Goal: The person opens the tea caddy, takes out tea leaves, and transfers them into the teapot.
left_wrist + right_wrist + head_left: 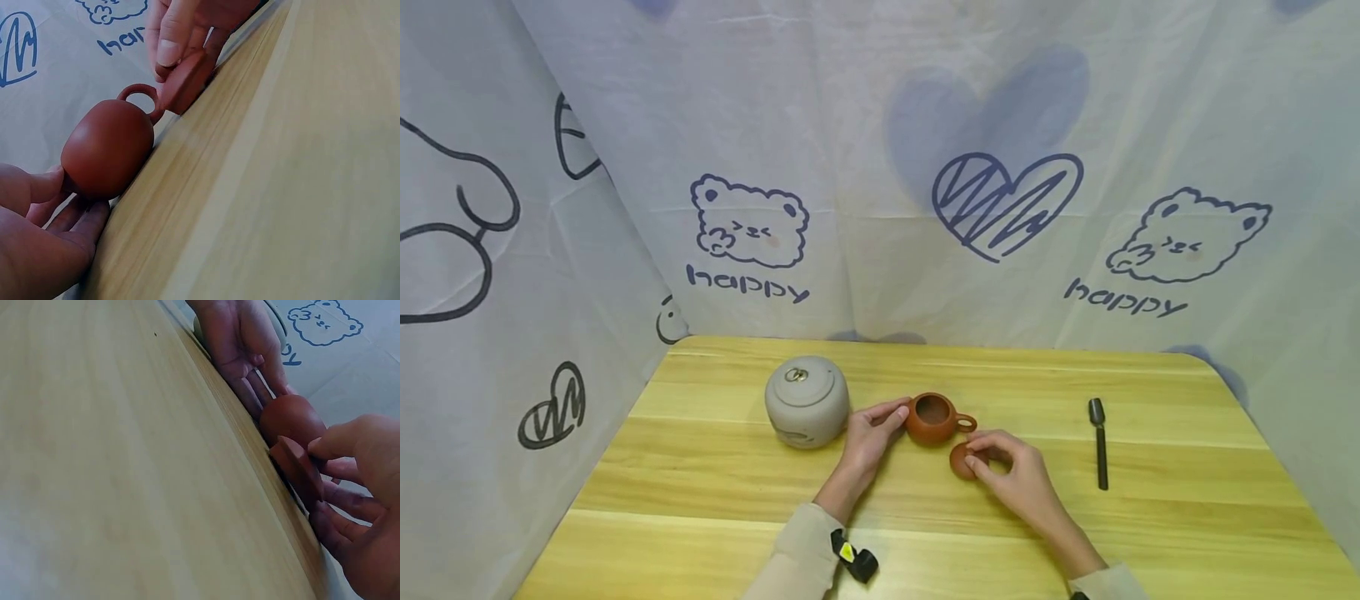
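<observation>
A small reddish-brown clay teapot point(931, 425) stands lidless on the table, its round opening facing up and its loop handle to the right. My left hand point(872, 437) pinches it on the left side, where the fingers hide the spout. In the left wrist view, the thumb and fingers close on the low end of the teapot point(109, 150). Just right of and nearer than the teapot, my right hand point(1011, 471) holds the matching teapot lid point(961, 462) between thumb and fingers. The right wrist view has the lid point(299, 469) tilted on edge, close to the tabletop.
Left of the teapot sits a grey lidded jar point(807, 404) with a ring on top. A dark tea scoop point(1101, 442) lies at the right of the wooden table point(700, 500). A printed cloth point(880, 167) hangs behind the table's back edge.
</observation>
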A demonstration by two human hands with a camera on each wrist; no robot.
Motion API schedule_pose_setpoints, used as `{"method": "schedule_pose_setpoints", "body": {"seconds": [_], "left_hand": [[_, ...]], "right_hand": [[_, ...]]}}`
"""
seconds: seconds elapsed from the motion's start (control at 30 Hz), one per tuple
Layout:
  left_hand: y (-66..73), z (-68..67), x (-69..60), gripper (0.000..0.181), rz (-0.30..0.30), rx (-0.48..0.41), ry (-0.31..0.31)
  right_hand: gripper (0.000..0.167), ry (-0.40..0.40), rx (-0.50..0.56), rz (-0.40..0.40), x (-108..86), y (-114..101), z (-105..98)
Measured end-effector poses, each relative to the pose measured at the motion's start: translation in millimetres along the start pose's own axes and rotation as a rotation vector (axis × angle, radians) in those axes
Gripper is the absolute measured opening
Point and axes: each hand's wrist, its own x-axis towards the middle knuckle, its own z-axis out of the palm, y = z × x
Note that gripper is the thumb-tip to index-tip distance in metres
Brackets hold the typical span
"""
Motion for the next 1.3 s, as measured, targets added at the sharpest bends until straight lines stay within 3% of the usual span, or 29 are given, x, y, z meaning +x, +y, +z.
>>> {"method": "schedule_pose_setpoints", "body": {"seconds": [0.2,0.47,0.73,0.93,1.03,1.3], "left_hand": [[0.6,0.3,-1.1,0.030,0.001,0.004,0.000],[0.8,0.4,-2.6,0.030,0.006,0.009,-0.002],[2.3,0.7,-2.0,0.030,0.009,0.001,-0.003],[6.1,-2.5,-3.4,0.033,0.033,0.029,-0.036],[11.3,-5.8,-5.5,0.035,0.055,0.086,-0.055],[35.0,-13.2,-19.9,0.045,0.216,0.385,-0.145]], "right_hand": [[0.015,-0.026,0.004,0.001,-0.9,11,-2],[0.016,-0.032,-0.018,0.021,-1.6,11,-2],[0.015,-0.045,-0.020,0.055,0.6,-24,-6],[0.017,-0.004,0.049,0.089,0.9,0,-8],[0.017,0.032,0.053,0.086,1.2,7,-9],[0.026,0.081,0.035,0.069,5.6,-4,-14]]}}
